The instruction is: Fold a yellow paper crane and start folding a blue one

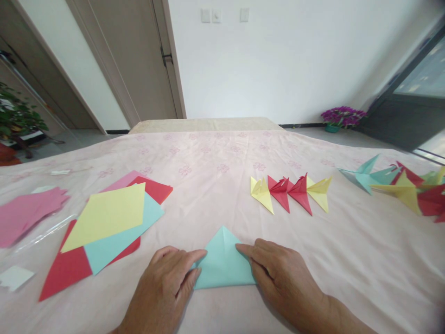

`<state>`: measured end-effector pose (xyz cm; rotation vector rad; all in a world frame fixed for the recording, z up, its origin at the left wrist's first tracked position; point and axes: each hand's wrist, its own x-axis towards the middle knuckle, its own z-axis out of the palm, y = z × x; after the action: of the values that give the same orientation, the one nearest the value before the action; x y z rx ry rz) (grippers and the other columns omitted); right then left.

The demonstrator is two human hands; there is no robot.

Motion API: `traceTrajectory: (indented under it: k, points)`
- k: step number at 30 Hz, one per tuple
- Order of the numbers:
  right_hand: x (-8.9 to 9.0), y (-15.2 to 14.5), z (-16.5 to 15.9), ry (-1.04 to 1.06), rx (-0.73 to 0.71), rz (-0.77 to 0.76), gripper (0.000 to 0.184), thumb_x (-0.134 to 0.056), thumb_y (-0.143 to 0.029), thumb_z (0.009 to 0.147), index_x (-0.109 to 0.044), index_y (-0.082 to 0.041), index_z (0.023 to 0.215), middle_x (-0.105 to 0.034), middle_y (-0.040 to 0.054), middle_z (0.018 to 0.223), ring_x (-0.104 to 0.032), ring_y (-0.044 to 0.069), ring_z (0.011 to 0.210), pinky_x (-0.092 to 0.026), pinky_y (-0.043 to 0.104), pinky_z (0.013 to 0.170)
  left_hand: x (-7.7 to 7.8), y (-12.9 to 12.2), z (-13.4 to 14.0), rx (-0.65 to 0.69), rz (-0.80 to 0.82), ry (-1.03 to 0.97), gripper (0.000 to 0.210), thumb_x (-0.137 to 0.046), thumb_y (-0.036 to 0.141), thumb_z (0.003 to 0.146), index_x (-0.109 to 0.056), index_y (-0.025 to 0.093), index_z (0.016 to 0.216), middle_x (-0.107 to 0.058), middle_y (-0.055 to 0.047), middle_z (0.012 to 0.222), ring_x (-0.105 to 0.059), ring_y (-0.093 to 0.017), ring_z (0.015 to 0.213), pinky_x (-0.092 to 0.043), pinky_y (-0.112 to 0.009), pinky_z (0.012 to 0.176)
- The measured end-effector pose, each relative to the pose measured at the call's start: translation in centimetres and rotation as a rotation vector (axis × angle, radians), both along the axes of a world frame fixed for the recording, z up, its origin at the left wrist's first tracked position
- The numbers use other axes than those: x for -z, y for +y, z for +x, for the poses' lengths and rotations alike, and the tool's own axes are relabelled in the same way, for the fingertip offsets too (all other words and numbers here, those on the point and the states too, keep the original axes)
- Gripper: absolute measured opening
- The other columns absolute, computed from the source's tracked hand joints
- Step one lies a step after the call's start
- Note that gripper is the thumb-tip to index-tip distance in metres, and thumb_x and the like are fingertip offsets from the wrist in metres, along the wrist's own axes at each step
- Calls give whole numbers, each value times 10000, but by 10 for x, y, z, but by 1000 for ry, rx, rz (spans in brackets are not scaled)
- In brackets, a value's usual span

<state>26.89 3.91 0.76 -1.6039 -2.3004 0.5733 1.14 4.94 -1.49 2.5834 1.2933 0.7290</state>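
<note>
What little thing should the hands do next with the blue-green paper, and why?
Maybe the right hand could slide along the near edge of the blue-green paper, pressing it flat, while the left hand steadies it. The paper lies as a triangle, tip pointing away, with one hand touching each side.

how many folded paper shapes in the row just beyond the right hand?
4, side by side: left yellow shape, left red shape beside it, right red shape next, right yellow shape at the end. Overlapped ones could be hidden.
</note>
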Motion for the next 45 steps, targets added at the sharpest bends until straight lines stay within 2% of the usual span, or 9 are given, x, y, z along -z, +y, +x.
traceTrajectory:
  k: [12, 18, 23, 26, 31, 35, 40, 42, 45]
  points:
    - [0, 0, 0, 9, 1, 30, 346, -410, -141, 908, -668, -266, 1100, -611, 8, 768, -593, 159, 721, -365, 273, 647, 0, -1, 2, 9, 16, 5, 235, -494, 190, 945, -551, 239, 1168, -676, -6, 853, -644, -173, 772, -483, -367, 807]
    - [4, -3, 0, -40, -14, 56, 327, -419, -135, 912, -651, -262, 1103, -594, 4, 774, -575, 157, 724, -345, 278, 653, 1, -2, 1, 10, 26, 72, 248, -505, 150, 935, -563, 251, 1153, -660, -2, 870, -619, -175, 792, -435, -442, 893]
    - [5, -4, -2, -131, -18, 165, 284, -472, -172, 925, -636, -281, 1129, -567, 7, 791, -514, 162, 715, -295, 302, 648, -9, -7, 6, -36, 180, 98, 244, -502, 111, 915, -621, 238, 1086, -631, -44, 957, -574, -214, 896, -401, -513, 955]
    - [2, -4, -4, -194, -10, 269, 187, -514, -211, 926, -652, -263, 1042, -553, 25, 826, -471, 181, 755, -280, 325, 672, -12, -10, 8, 43, 297, 100, 315, -432, 68, 930, -633, 226, 1114, -625, -76, 1093, -557, -224, 999, -423, -467, 962]
    - [1, -8, -11, -330, -71, 424, 238, -544, -134, 901, -616, -242, 1100, -575, 45, 914, -448, 209, 800, -295, 358, 707, -4, -19, 7, 230, 310, 246, 329, -429, 70, 933, -587, 162, 1206, -670, -76, 987, -611, -193, 876, -510, -360, 847]
    - [1, -10, -18, -403, -180, 494, 366, -514, -127, 935, -509, -207, 1293, -584, 39, 886, -475, 201, 769, -334, 356, 685, -5, -38, 18, 130, 336, 456, 448, -434, 8, 871, -544, 115, 1291, -673, -148, 1114, -660, -244, 977, -559, -376, 829]
    - [-9, -29, -30, -507, -212, 552, 358, -478, -79, 912, -539, -166, 1254, -614, 53, 839, -534, 204, 719, -400, 357, 673, -14, -58, 43, -4, 280, 703, 565, -501, 8, 817, -513, 133, 1368, -636, -250, 1215, -662, -326, 1069, -587, -422, 806]
    - [-6, -44, -35, -576, -201, 565, 394, -452, -53, 883, -553, -158, 1249, -650, 68, 855, -581, 227, 778, -438, 378, 745, -14, -62, 50, -28, 268, 724, 564, -521, 5, 806, -520, 96, 1363, -623, -290, 1225, -655, -349, 1085, -589, -425, 796]
    - [11, -65, -41, -658, -154, 655, 464, -462, -82, 855, -530, -72, 1314, -658, 187, 1164, -589, 321, 1083, -416, 472, 944, -8, -66, 54, -62, 254, 715, 554, -515, 1, 812, -521, 78, 1361, -601, -302, 1263, -628, -351, 1142, -564, -451, 869]
